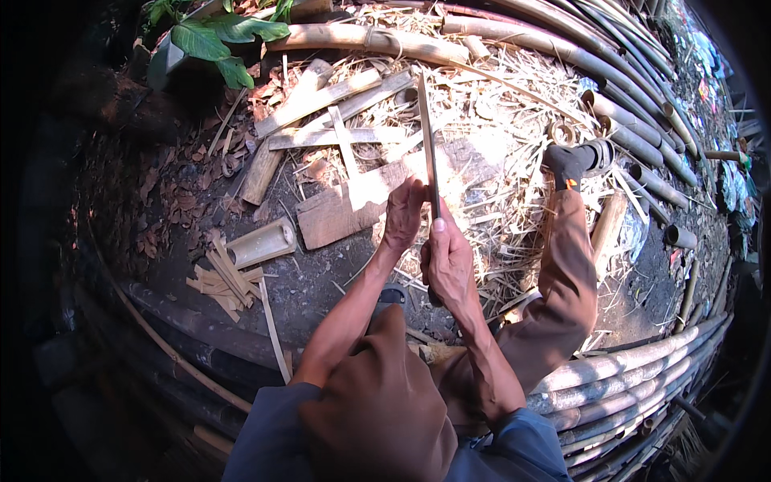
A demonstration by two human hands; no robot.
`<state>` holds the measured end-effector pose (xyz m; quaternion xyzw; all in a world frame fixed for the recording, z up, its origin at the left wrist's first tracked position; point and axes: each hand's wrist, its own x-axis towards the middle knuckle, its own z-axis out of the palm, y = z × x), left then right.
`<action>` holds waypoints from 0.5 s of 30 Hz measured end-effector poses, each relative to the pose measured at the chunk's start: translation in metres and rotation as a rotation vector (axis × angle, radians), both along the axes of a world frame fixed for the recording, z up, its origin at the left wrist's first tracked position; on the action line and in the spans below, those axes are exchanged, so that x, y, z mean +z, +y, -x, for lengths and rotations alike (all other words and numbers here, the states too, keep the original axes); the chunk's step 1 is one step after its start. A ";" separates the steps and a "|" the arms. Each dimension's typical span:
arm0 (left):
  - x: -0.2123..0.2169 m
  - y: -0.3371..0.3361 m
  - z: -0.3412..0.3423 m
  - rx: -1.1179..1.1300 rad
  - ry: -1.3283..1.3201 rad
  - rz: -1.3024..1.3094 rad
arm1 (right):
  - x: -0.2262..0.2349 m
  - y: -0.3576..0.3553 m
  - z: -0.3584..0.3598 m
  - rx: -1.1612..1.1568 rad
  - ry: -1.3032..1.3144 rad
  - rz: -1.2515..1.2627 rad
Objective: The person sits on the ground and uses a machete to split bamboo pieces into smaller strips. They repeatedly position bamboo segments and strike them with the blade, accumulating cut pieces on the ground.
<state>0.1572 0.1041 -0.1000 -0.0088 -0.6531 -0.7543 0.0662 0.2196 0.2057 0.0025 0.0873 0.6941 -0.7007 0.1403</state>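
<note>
My left hand [404, 213] is closed around a long, narrow bamboo strip [426, 120] that points away from me, nearly upright in view. Close beside it on the right, my right hand [450, 261] grips what looks like a knife, its thumb laid forward along the dark blade [436, 205]. The knife's handle is mostly hidden in the palm. Blade and strip lie against each other, so where one ends is hard to make out. Beneath both hands is a flat wooden board [341, 217] on the ground.
Pale shavings [498, 153] cover the ground ahead. Split bamboo pieces [337, 100] lie at the far left, with a cut bamboo tube [261, 243] and small slats [225, 277] nearer. Bamboo poles [642, 361] line the right and near sides. My booted foot [574, 161] rests at right.
</note>
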 end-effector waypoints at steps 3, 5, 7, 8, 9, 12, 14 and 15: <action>-0.013 -0.003 -0.003 -0.076 -0.067 0.042 | -0.008 0.001 -0.003 -0.002 -0.020 -0.097; -0.019 -0.005 -0.009 0.107 0.100 0.320 | -0.019 -0.004 0.002 -0.005 -0.002 -0.122; -0.013 -0.009 -0.002 0.176 0.099 0.241 | -0.014 -0.001 -0.004 0.025 0.027 -0.131; -0.008 -0.013 -0.006 0.209 0.073 0.207 | 0.008 0.004 -0.004 0.064 -0.027 -0.146; -0.003 -0.017 -0.010 0.243 0.046 0.172 | 0.009 0.005 -0.010 0.079 -0.033 -0.171; 0.001 -0.028 -0.022 0.294 -0.060 0.133 | -0.007 0.002 -0.015 0.118 0.025 -0.250; -0.011 -0.043 -0.025 0.288 -0.140 0.205 | -0.030 -0.011 -0.010 0.095 0.251 -0.286; -0.010 -0.039 -0.030 0.280 -0.165 0.134 | -0.047 -0.011 -0.007 0.062 0.356 -0.328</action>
